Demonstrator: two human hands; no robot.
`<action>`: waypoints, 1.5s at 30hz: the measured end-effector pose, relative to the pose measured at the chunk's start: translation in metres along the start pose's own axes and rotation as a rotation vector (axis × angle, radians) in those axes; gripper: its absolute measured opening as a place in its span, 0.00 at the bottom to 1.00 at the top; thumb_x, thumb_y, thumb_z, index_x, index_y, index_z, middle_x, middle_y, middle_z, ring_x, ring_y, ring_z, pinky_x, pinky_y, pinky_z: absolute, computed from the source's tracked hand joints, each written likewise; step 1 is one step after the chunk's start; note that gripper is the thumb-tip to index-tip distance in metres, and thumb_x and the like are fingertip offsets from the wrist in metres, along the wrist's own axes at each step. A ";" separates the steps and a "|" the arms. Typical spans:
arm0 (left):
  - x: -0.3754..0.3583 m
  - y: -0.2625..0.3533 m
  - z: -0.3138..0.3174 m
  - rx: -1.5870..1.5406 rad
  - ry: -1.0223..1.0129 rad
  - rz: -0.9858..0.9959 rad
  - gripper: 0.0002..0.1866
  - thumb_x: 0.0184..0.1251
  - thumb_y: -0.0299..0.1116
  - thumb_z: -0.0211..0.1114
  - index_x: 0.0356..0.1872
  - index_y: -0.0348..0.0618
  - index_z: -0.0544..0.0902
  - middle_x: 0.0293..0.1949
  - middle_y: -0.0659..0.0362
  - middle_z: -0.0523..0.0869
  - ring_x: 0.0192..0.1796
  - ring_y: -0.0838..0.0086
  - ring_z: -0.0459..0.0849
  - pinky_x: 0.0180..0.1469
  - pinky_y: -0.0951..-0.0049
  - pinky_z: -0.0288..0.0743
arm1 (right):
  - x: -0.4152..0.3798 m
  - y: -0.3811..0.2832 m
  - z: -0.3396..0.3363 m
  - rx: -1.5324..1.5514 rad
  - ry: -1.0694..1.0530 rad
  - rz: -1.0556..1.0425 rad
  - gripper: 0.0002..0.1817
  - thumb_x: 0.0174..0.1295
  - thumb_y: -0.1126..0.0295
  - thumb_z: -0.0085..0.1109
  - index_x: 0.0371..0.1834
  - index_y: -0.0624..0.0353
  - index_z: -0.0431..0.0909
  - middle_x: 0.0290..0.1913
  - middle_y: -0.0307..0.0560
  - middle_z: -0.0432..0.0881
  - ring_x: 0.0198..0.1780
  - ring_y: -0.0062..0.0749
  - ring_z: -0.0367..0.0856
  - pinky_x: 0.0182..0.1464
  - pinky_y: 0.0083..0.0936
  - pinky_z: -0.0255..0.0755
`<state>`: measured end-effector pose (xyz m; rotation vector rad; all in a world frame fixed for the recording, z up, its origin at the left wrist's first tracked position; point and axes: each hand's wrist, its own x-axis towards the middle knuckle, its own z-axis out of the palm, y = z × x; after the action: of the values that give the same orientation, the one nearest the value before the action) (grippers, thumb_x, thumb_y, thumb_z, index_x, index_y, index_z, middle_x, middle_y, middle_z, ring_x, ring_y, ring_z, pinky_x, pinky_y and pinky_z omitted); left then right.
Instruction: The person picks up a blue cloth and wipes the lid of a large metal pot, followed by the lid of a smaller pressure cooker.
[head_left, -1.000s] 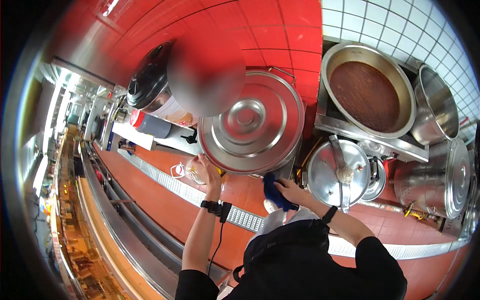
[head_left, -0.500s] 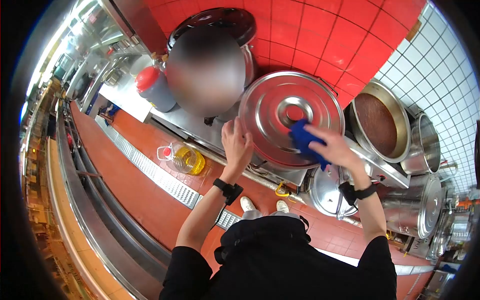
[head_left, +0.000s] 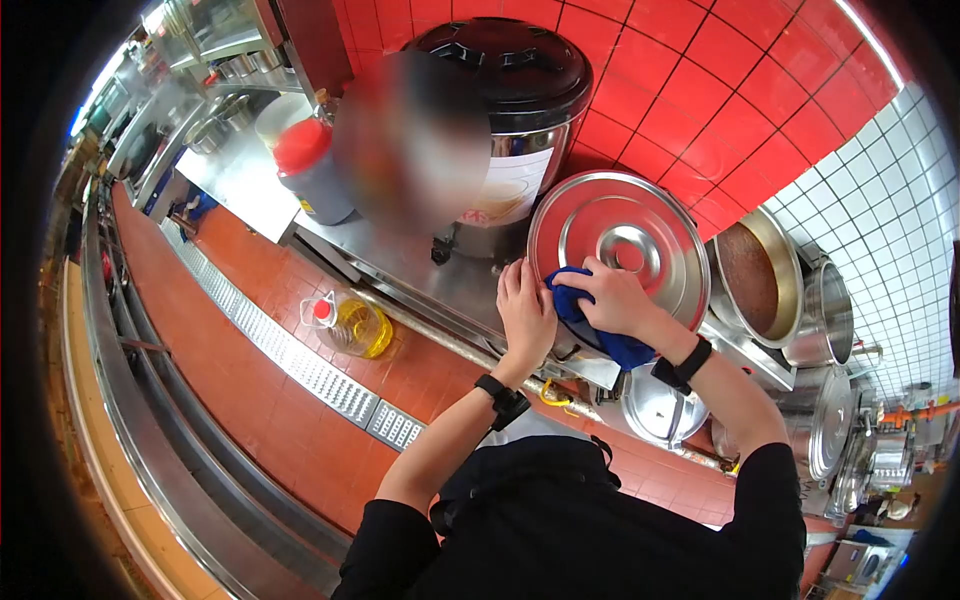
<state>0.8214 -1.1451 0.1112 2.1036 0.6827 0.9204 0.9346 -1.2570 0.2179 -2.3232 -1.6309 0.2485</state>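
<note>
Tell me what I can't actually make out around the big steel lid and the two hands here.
Head view only:
- Round steel pot lid: near rim hidden by both hands; what lies beneath cannot be seen.
- Blue cloth: mostly covered by right hand.
- Left hand: fingertips at the lid's edge, grip unclear.
- Black-lidded steel urn: label partly behind a blur.

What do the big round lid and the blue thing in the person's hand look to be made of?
The lid looks like polished steel: silvery, mirroring the red tiles. The blue cloth under the right hand seems a soft fabric, since it bunches and folds.
</note>
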 end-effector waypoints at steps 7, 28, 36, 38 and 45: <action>-0.010 0.004 -0.004 0.063 -0.001 -0.011 0.30 0.69 0.28 0.59 0.71 0.30 0.66 0.66 0.38 0.71 0.70 0.42 0.67 0.72 0.49 0.62 | 0.030 0.005 0.002 -0.034 -0.068 0.027 0.24 0.57 0.68 0.60 0.60 0.37 0.81 0.45 0.54 0.81 0.43 0.54 0.85 0.41 0.52 0.79; 0.003 0.010 -0.003 0.024 0.009 -0.077 0.38 0.58 0.29 0.64 0.72 0.30 0.64 0.63 0.38 0.72 0.67 0.43 0.69 0.70 0.49 0.62 | 0.048 0.002 -0.014 -0.017 -0.196 0.032 0.24 0.59 0.57 0.63 0.60 0.47 0.79 0.42 0.60 0.86 0.46 0.59 0.86 0.48 0.50 0.80; 0.004 0.014 -0.006 0.104 -0.018 -0.060 0.32 0.58 0.27 0.63 0.67 0.34 0.72 0.63 0.39 0.72 0.67 0.45 0.70 0.69 0.50 0.64 | 0.124 0.068 -0.017 -0.265 0.097 0.265 0.21 0.59 0.58 0.62 0.54 0.54 0.78 0.33 0.59 0.86 0.39 0.57 0.88 0.39 0.54 0.80; 0.004 0.015 -0.007 0.083 -0.044 -0.070 0.34 0.57 0.29 0.64 0.69 0.34 0.70 0.64 0.40 0.71 0.68 0.45 0.68 0.71 0.48 0.61 | 0.126 0.094 -0.032 -0.375 0.082 0.379 0.21 0.59 0.58 0.61 0.55 0.54 0.78 0.40 0.58 0.88 0.44 0.55 0.89 0.44 0.50 0.82; 0.002 0.015 -0.006 0.085 -0.017 -0.067 0.34 0.57 0.29 0.64 0.68 0.33 0.70 0.64 0.39 0.71 0.68 0.44 0.69 0.70 0.48 0.61 | 0.089 0.146 -0.074 -0.526 -0.140 0.732 0.19 0.60 0.61 0.61 0.52 0.57 0.84 0.52 0.56 0.87 0.57 0.47 0.86 0.55 0.42 0.81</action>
<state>0.8203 -1.1504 0.1262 2.1465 0.7909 0.8498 1.1177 -1.2297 0.2408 -3.3099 -0.8829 0.1379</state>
